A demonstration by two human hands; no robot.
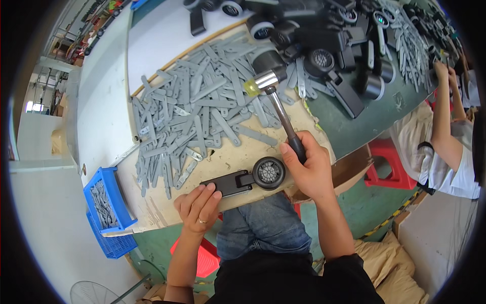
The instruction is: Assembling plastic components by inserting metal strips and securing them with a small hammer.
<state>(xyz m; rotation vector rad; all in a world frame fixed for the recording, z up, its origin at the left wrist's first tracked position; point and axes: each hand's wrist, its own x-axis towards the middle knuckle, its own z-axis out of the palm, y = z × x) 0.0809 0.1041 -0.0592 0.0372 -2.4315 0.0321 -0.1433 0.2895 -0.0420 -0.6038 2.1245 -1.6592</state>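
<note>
My right hand is wrapped round the dark handle of a mallet. Its head has a silver metal middle, a translucent yellow face on the left and a black part behind it, raised above the bench. My left hand holds the flat black body of a small device near the bench's front edge. A round black end with a spoked grille joins that body by a hinge, on the right. Beyond the device lies a wide heap of flat grey plastic strips.
A blue bin of small grey parts hangs at the left edge. More black devices crowd the green table at the back right. Red stools stand below. At far right, another person's arms reach over the table.
</note>
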